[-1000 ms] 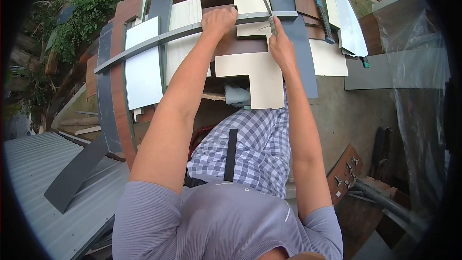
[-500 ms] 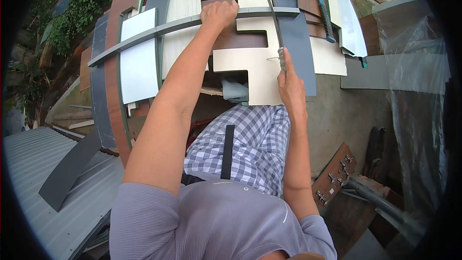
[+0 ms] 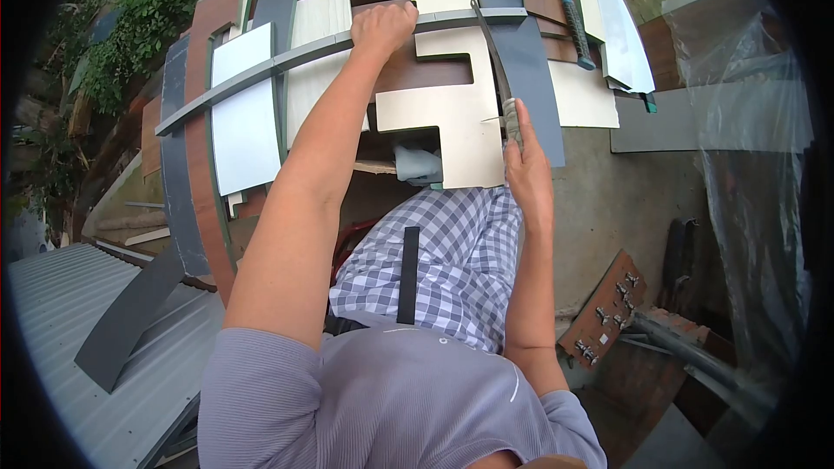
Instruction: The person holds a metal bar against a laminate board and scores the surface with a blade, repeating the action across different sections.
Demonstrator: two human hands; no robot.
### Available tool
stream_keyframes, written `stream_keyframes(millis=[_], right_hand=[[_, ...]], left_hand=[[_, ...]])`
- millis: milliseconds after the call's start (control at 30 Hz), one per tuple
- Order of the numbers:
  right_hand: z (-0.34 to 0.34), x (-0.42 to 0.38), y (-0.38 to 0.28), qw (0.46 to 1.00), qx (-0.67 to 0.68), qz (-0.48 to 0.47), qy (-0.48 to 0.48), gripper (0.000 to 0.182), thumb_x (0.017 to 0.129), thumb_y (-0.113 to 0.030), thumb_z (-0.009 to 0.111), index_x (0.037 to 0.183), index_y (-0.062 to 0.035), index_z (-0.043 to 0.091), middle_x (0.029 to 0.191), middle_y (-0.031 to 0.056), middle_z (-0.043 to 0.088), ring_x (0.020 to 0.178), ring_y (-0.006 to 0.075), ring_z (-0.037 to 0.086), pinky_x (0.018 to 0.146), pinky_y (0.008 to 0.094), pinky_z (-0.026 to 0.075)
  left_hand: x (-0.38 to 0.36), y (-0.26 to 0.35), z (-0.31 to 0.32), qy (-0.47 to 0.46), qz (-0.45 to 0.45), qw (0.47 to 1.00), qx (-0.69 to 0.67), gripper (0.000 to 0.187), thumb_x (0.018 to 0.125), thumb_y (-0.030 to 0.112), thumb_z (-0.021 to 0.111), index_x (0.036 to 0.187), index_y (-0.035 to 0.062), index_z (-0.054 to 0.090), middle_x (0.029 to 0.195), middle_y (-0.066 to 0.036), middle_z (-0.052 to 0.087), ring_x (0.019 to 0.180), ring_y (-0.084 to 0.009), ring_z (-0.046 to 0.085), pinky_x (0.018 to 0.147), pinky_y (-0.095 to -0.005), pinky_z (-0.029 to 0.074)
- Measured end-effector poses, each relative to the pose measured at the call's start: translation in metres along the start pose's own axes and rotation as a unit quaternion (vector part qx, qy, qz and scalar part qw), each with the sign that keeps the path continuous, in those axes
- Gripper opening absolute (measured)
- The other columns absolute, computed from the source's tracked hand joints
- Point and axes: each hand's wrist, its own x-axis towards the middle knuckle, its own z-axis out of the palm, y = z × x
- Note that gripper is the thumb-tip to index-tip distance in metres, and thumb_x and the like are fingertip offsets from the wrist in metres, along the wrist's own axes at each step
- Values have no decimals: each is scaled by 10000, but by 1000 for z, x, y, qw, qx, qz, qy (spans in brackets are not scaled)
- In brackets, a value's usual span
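My left hand (image 3: pixel 383 30) is closed around a long grey strip (image 3: pixel 313 49) and presses it down across several boards. In my right hand (image 3: pixel 527 161) is a narrow-bladed handsaw (image 3: pixel 495 56) with a grey wrapped handle, the forefinger stretched along it. The blade crosses the strip close to its right end, its tip just past the strip's far edge. Whether it has cut into the strip cannot be made out. Under the blade lie a cream board (image 3: pixel 473 135) with stepped cutouts and a dark grey board (image 3: pixel 532 87).
A hammer (image 3: pixel 572 22) with a blue-black handle lies on boards at the right. White boards (image 3: pixel 246 108) and brown boards sit to the left. A brown panel with metal fittings (image 3: pixel 604 308) rests at lower right, near hanging clear plastic sheeting (image 3: pixel 738 122).
My right hand has drawn the saw back toward my body, so less of the blade reaches past the strip. My left hand keeps its hold. The whole view has shifted slightly.
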Motion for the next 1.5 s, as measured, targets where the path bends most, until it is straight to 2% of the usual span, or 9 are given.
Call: stream_keyframes(millis=[133,367,433,633,767,933,1067,1267,1500], right_hand=[[15,31,-16,997,-62,40,-27,586,868,-125,405,1433,-246,310,1118,240,598,973,372,606,853,428,440],[29,109,-20,999,-37,-5,-19,574,864,-149,412,1423,-237,318,1122,239,594,993,389,589,867,424,436],[35,115,-23,997,-67,-38,10,568,868,-144,412,1418,-235,304,923,267,624,859,425,602,794,502,437],[30,84,-21,994,-105,-34,15,575,865,-134,430,1418,-236,306,828,242,633,807,418,609,766,510,433],[11,42,-19,994,-108,8,-30,584,867,-130,408,1433,-232,305,922,242,628,831,406,600,792,471,432],[3,-12,-5,996,-79,38,-33,601,873,-108,440,1438,-236,282,712,221,595,676,389,593,697,497,423],[4,-26,-6,993,-70,85,-51,594,876,-107,434,1439,-231,287,724,215,590,671,368,585,705,488,421],[9,-23,6,999,-25,25,0,580,884,-118,428,1436,-233,295,852,243,611,788,358,614,760,484,427],[24,50,-13,995,-100,27,-9,583,877,-126,425,1429,-258,290,843,236,640,799,411,619,755,490,450]], left_hand=[[-10,4,-8,-12,-1,1000,8,561,887,360,282,795,11,712,862,-229,663,859,-366,642,817,-433,479],[-9,5,-4,-3,11,1000,6,564,893,367,284,780,17,712,832,-221,667,831,-368,648,803,-431,484],[-9,3,-4,5,12,1000,-25,597,880,380,269,757,-23,691,828,-263,645,828,-410,631,816,-466,472],[-11,4,-5,9,1,1000,4,557,885,359,287,759,20,710,825,-219,666,821,-358,651,798,-433,484],[-9,4,-7,-16,2,1000,-3,562,890,364,280,790,21,713,853,-216,669,840,-366,647,807,-430,480],[-9,3,-6,-9,0,1000,-13,576,883,369,273,783,-3,701,859,-245,655,848,-382,638,820,-446,473],[-7,3,-4,-23,-4,1000,4,563,891,367,279,801,18,713,867,-222,666,857,-360,643,822,-433,475],[-7,1,-2,-4,11,1000,5,564,892,366,282,787,12,709,843,-234,662,827,-368,645,799,-440,481],[-14,5,-6,-9,11,1000,9,562,893,368,287,780,17,711,842,-232,663,844,-367,643,809,-436,476]])
